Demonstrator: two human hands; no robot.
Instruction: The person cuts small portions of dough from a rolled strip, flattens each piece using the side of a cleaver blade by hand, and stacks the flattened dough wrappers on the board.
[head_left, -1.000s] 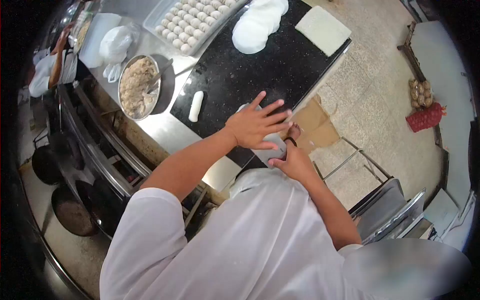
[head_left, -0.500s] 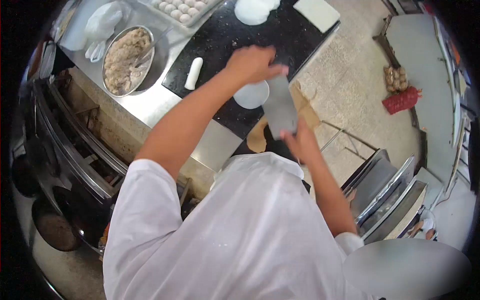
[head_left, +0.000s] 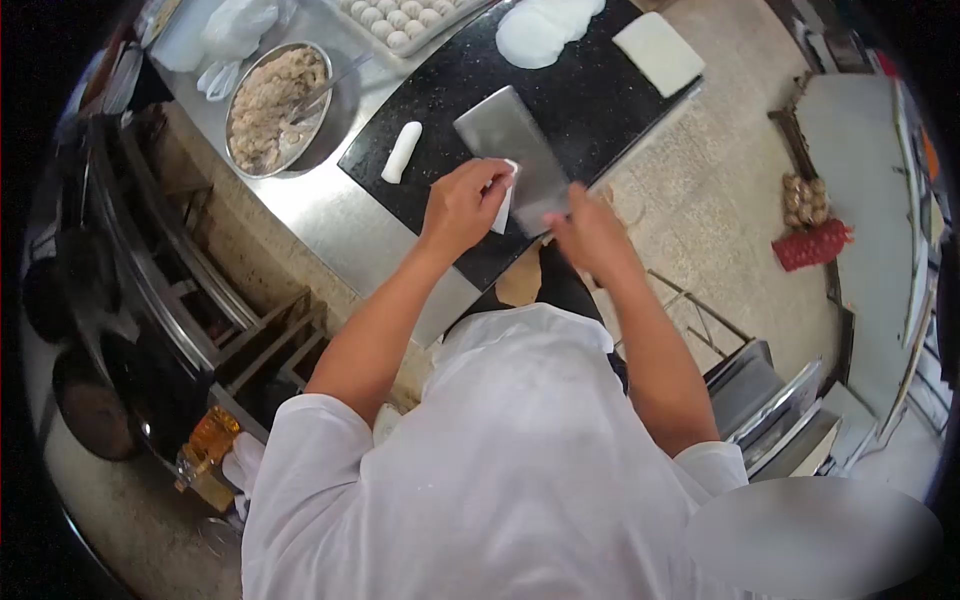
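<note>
My left hand (head_left: 463,208) pinches a thin white dough wrapper (head_left: 503,208), which stands partly lifted at the near edge of the black board (head_left: 440,105). My right hand (head_left: 597,238) grips the near end of a cleaver (head_left: 515,150). Its broad, flat metal blade slants over the board beside the wrapper; the handle is hidden by the fingers. Left of my left hand lies a short white dough roll (head_left: 402,152). At the board's far side, several round white wrappers (head_left: 535,32) overlap.
A metal bowl (head_left: 236,150) of minced filling with a spoon stands at the left. Behind it are a tray (head_left: 432,42) of white balls and a plastic bag (head_left: 238,28). A white square piece (head_left: 658,53) lies at the board's right corner. Metal trays (head_left: 775,410) lean at the right.
My left hand has left the blade's far end and moved nearer, taking hold of the wrapper that lay flat. The cleaver has swung up and left, still in my right hand.
</note>
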